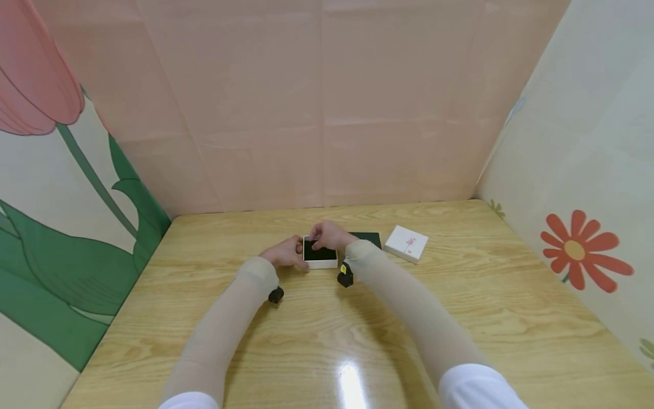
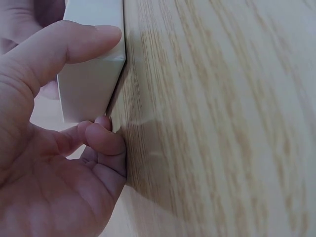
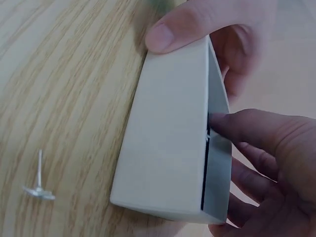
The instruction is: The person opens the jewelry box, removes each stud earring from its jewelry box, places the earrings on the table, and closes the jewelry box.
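Note:
A white gift box base (image 1: 323,264) with a dark insert (image 1: 321,253) sits at the table's middle back. My left hand (image 1: 286,253) grips its left end, the thumb (image 2: 94,42) along the near wall. Above the insert, my right hand (image 1: 329,236) has its thumb and fingers bent together inside the rim. A tiny silvery piece (image 3: 208,136), apparently a stud earring, shows at the right thumb's tip, mostly hidden by the box wall. Another silver stud earring (image 3: 39,185) lies on the table, its post pointing away from a flat ornament.
A white lid (image 1: 407,244) with a pink flower print lies to the right of the box. Between them is a flat dark green piece (image 1: 369,237), partly behind my right wrist. A pink wall (image 1: 322,113) rises at the table's back edge.

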The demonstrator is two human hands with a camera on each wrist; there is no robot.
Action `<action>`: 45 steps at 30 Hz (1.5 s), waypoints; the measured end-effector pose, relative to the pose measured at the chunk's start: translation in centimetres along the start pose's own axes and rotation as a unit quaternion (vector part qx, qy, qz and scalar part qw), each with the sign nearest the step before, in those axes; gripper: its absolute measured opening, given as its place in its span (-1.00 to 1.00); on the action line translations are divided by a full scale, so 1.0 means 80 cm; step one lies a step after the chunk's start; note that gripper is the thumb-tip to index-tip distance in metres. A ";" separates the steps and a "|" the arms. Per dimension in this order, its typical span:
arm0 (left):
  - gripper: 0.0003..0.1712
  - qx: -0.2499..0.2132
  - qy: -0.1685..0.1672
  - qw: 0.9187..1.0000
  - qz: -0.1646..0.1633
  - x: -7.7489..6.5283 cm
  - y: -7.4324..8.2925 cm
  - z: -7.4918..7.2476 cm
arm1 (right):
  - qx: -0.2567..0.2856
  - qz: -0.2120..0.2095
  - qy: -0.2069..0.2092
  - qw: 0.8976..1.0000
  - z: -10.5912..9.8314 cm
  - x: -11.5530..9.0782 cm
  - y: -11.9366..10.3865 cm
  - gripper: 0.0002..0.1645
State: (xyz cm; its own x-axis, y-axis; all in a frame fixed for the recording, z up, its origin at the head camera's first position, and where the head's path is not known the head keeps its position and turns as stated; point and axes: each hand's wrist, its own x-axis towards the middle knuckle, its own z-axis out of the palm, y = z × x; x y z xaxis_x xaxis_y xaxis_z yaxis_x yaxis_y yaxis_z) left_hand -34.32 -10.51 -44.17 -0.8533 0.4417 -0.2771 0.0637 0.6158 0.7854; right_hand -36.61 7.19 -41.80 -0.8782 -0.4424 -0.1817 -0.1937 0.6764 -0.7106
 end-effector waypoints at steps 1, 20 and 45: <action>-0.15 0.003 0.000 1.000 0.000 0.000 0.000 0.000 | -0.009 0.005 -0.002 1.000 0.000 0.000 0.000 -0.80; -0.07 -0.011 -0.016 0.999 0.030 0.011 -0.012 -0.004 | -0.064 0.039 -0.020 0.997 -0.005 -0.003 -0.005 -0.79; -0.17 -0.008 0.000 1.000 0.015 0.000 0.000 0.000 | -0.100 0.040 0.011 0.994 -0.003 0.003 -0.001 -0.94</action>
State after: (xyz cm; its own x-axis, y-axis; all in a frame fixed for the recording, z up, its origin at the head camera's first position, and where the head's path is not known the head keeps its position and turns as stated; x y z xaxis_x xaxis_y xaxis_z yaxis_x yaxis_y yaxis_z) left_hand -34.30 -10.52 -44.18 -0.8510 0.4597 -0.2540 0.0808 0.5925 0.8015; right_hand -36.91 7.15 -41.61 -0.9029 -0.3716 -0.2162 -0.2042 0.8132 -0.5449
